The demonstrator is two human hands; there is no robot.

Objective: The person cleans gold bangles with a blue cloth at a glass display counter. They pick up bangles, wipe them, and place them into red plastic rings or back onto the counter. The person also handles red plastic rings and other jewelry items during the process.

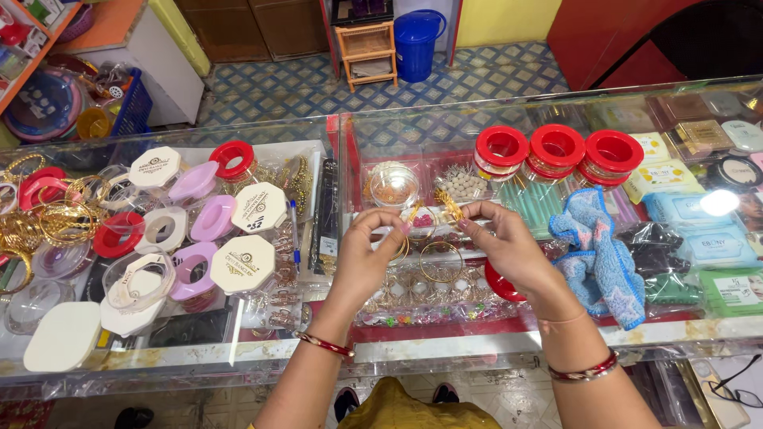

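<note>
Head view, containers: I see three red-lidded jars [556, 153] in a row on the glass worktop [445, 342]; a clear round box [394, 187] holds gold pieces.
Left hand [366, 254]: my grip pinches a thin gold bangle [401, 242].
Right hand [509, 246]: fingertips closed on a small gold ornament [449, 204], its long axis slanting up-left.
Between hands: a second gold bangle ring [441, 262] hangs below.
Beside: blue cloth [596, 254] right of my right hand.

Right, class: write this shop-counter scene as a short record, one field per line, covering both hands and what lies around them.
Setting: glass display counter
Left hand: pinching gold bangles
Right hand: pinching a gold ornament
Between the hands: loose gold bangle on the glass
To the right: blue cloth
Behind: three red round boxes
To the left: octagonal cream lids
</note>
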